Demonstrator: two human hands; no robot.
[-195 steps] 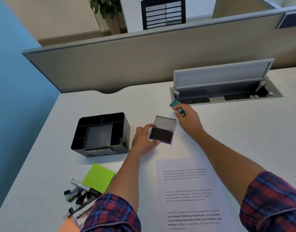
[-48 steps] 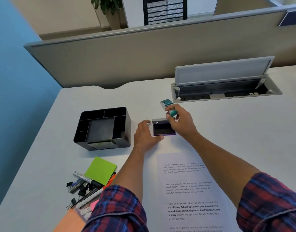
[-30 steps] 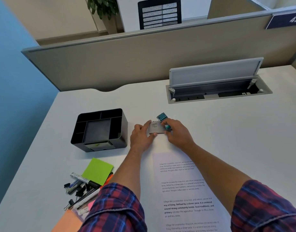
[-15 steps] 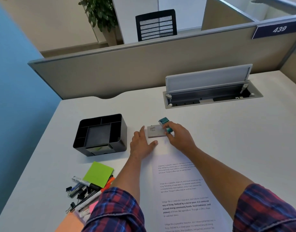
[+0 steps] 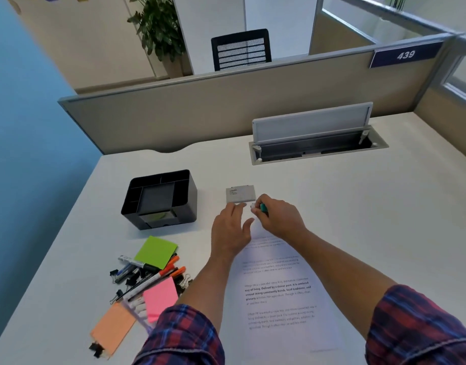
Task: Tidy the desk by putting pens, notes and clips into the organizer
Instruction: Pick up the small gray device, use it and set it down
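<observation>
Pinched between the thumb and curled fingers of the right hand (image 5: 279, 219), just right of frame centre, is a small teal stamp (image 5: 263, 207), while the left hand (image 5: 230, 229) is held beside it with fingers straight and relaxed, gripping nothing, its fingertips close to the near edge of a closed grey ink pad (image 5: 240, 194). Most of the lower frame is taken up by the white desk (image 5: 371, 206), bounded at the back by a beige partition (image 5: 226, 111) on which a blue plate numbered 439 (image 5: 406, 54) is fixed at upper right. A cable tray with raised lid (image 5: 313, 135) is set into the desk right of centre. A printed sheet (image 5: 279, 291) is laid beneath both forearms, running down to the lower middle. The black organizer (image 5: 161, 200) is seen left of centre, well apart from the items at lower left: an orange note pad (image 5: 113, 329), a green note pad (image 5: 156, 252) and a pink note pad (image 5: 160, 299) are spread among a heap of pens (image 5: 147, 281) and black binder clips (image 5: 129, 280), the green and pink pads overlapping the pens. One more clip (image 5: 96, 349) is found at the near corner of the orange pad
</observation>
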